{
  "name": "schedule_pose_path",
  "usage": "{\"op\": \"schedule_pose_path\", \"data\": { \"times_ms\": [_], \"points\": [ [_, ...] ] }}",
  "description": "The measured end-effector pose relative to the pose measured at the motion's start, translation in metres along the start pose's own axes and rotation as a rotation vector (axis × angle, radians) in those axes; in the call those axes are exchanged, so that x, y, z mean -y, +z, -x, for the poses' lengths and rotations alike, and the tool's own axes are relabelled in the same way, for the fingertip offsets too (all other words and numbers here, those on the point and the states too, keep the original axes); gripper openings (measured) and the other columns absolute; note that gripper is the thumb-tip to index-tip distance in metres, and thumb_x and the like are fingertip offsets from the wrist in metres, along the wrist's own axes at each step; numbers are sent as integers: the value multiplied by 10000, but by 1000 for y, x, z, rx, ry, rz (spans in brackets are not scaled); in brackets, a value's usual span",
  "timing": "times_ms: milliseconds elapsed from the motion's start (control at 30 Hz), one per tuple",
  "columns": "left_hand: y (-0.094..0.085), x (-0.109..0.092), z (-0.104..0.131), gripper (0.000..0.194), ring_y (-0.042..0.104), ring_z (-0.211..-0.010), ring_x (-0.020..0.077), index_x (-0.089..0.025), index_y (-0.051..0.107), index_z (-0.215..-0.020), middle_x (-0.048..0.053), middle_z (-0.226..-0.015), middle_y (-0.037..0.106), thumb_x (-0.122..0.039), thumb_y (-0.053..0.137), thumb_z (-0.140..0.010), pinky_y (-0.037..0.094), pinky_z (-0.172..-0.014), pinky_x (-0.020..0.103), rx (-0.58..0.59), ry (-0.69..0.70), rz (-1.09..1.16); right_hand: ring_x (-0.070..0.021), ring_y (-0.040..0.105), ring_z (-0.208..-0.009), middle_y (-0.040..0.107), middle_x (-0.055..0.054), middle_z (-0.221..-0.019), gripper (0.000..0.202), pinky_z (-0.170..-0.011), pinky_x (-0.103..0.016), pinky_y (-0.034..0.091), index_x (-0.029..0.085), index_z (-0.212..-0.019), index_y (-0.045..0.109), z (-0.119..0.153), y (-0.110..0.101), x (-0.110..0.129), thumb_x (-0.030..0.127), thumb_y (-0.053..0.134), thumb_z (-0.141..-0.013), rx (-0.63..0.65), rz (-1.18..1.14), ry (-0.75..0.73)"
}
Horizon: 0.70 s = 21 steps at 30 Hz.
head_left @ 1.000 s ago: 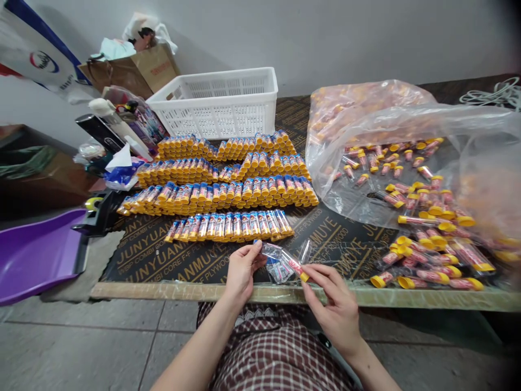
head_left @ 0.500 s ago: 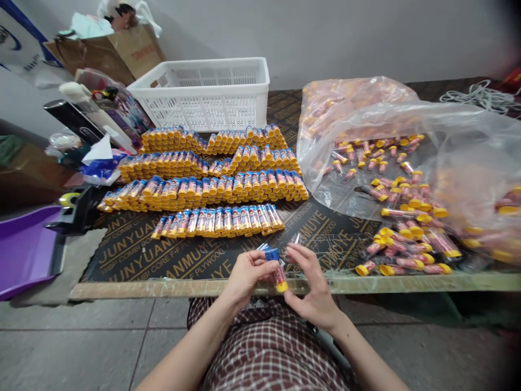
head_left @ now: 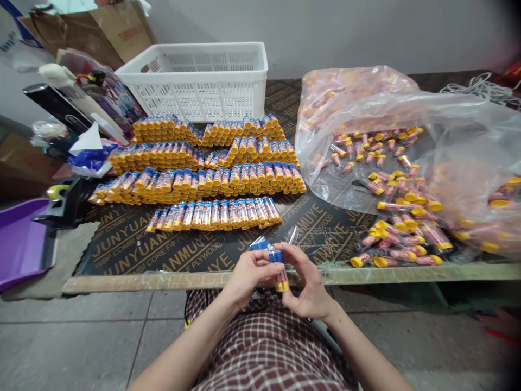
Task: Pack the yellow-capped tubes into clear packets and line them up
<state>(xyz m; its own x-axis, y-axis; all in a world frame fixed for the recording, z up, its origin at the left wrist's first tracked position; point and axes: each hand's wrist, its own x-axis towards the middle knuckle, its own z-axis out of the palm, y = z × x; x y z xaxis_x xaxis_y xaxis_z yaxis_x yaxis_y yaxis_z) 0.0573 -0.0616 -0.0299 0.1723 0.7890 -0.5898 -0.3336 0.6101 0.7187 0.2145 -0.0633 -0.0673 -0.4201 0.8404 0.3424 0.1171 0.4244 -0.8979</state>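
Note:
Just in front of the table edge, my left hand (head_left: 249, 276) pinches folded blue labels (head_left: 259, 244) that stick out past its fingertips. Its thumb also presses against a small clear tube with a yellow end (head_left: 281, 280), pink inside and blue near the top. My right hand (head_left: 308, 285) curls round the same tube, fingers at its upper part and thumb by the yellow end. Part of the grip is hidden behind the fingers. A loose piece of clear plastic (head_left: 292, 235) lies just beyond the right fingers.
Stacked rows of blue-and-yellow tubes (head_left: 211, 214) lie ahead, before a white basket (head_left: 195, 100). At the right, unlabelled tubes (head_left: 401, 239) spill from a clear plastic bag (head_left: 345, 198). A purple dustpan (head_left: 24, 244), bottles and a paper bag (head_left: 118, 32) stand left.
My right fingers have closed in from a wider spread onto the tube. The tube's blue top now shows more clearly below the labels. The head view has shifted slightly.

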Motion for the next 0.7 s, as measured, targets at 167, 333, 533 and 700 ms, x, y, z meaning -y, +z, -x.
{"op": "schedule_pose_path", "data": {
  "times_ms": [167,333,533,700],
  "points": [
    [0,-2,1,370,589,-536,82,-106,673,-802,14,-632,654,-280,841,-523,456,-545,184,-2,-5,10,-264,469,-1237,429,-96,-1366,871,-1017,-430,442,252,-1403,261,1,1,0,34,487,-590,-17,-26,2],
    [3,0,3,380,592,-535,93,-102,658,-785,17,-638,659,-287,845,-510,461,-554,202,-17,4,22,-266,470,-1233,420,-105,-1372,870,-1016,-436,441,245,-1412,235,-2,3,1,43,506,-610,-13,-51,-14],
    [-39,-38,4,324,579,-506,107,-119,618,-682,21,-576,653,-335,814,-540,447,-535,218,-232,315,-161,-282,423,-1268,216,-101,-1503,840,-1079,-523,324,281,-1439,178,-8,-12,3,106,595,-731,-45,-30,23],
    [-133,-104,12,376,588,-553,132,-132,639,-724,24,-618,660,-403,795,-517,446,-564,240,-830,672,-498,-263,478,-1214,333,-72,-1451,771,-1087,-533,300,325,-1426,226,-5,-34,-12,169,612,-777,-228,-66,128]
  ]
}}
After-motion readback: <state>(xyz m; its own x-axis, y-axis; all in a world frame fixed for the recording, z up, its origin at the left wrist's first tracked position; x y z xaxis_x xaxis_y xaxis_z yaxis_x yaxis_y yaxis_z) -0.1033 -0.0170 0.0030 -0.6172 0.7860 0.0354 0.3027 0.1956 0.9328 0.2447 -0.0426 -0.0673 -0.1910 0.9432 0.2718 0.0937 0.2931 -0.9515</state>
